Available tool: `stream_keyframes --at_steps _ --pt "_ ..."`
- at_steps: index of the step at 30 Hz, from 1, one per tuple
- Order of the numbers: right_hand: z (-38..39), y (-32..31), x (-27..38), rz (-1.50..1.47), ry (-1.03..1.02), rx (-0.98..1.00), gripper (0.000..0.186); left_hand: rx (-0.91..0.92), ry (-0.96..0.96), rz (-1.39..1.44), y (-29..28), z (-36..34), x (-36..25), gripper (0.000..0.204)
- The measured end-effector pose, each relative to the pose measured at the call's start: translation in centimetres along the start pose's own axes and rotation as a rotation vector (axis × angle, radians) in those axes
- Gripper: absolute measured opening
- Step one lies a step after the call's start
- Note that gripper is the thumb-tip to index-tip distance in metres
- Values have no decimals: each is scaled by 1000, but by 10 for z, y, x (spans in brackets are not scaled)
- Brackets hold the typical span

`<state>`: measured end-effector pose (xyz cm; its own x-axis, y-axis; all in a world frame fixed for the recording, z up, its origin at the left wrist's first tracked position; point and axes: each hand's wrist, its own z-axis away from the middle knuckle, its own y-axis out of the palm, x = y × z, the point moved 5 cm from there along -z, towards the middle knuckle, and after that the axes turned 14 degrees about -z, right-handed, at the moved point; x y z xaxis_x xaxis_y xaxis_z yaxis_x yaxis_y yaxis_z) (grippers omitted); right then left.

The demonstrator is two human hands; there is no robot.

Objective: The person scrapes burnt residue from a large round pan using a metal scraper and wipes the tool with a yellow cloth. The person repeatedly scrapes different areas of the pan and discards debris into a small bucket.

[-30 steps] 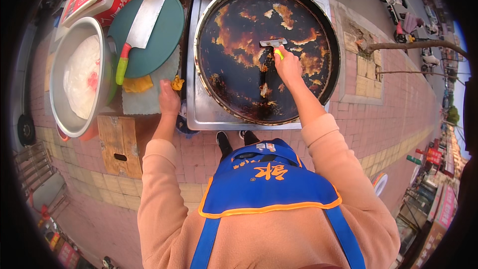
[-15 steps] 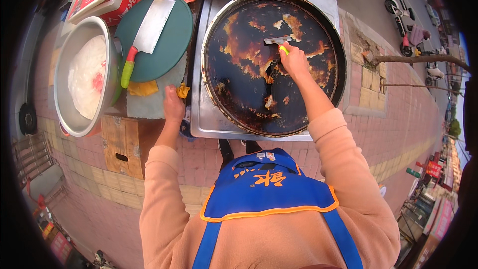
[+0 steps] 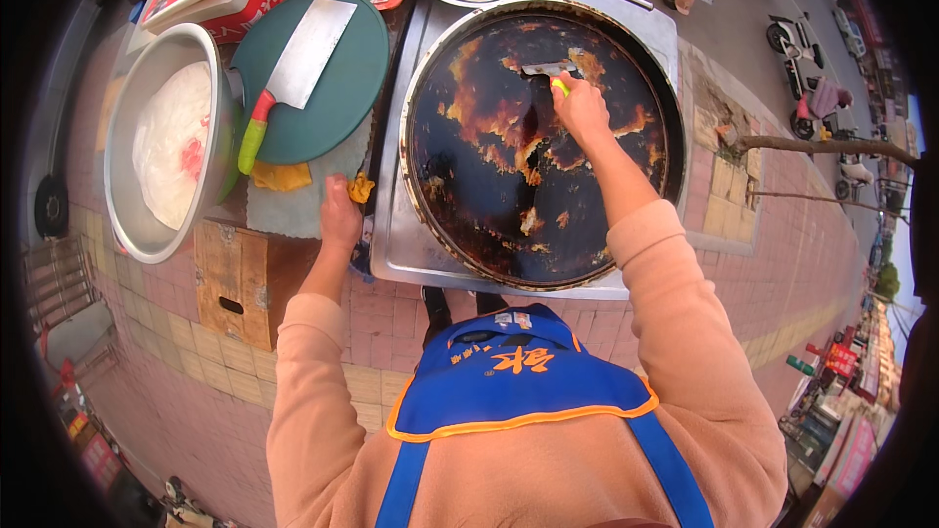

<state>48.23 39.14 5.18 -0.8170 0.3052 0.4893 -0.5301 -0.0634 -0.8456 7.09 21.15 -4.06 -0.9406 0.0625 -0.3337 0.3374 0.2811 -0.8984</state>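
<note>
The right hand (image 3: pixel 582 108) is clamping its fingers round the scraper (image 3: pixel 546 69) inside the pan (image 3: pixel 468 198), seemingly to keep its edge low against the crust (image 3: pixel 468 113), while the left hand (image 3: pixel 339 215) is resting beside a crumpled yellow cloth (image 3: pixel 361 188), perhaps for balance, its fingers' grip unclear

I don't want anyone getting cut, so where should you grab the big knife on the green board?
By its red-and-green handle, I think, coming from the person's near left side. The knife lies flat, its handle pointing that way and sticking past the rim of the board, so hands could probably wrap around it, away from the wide blade.
</note>
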Motion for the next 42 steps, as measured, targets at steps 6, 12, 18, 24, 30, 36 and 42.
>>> stream_keyframes --at_steps 6,12,18,24,30,36,42 --pt "-28 5 9 -15 10 -23 41 -18 15 15 -2 -1 -1 22" --pt "-55 7 25 2 -48 -19 39 -5 26 13 -1 -1 0 23" --pt "-77 7 42 -22 -88 -33 36 5 15 24 -1 0 1 25" --pt "-75 21 46 -27 -122 -90 31 9 -3 35 1 2 3 27" --pt "-51 32 33 -265 -177 -247 47 -32 17 35 0 2 5 23" --pt "41 24 30 -410 -330 -374 48 -36 48 -21 -1 3 0 21" --pt "189 19 60 -459 -567 -320 35 -201 107 186 -51 0 -15 22"
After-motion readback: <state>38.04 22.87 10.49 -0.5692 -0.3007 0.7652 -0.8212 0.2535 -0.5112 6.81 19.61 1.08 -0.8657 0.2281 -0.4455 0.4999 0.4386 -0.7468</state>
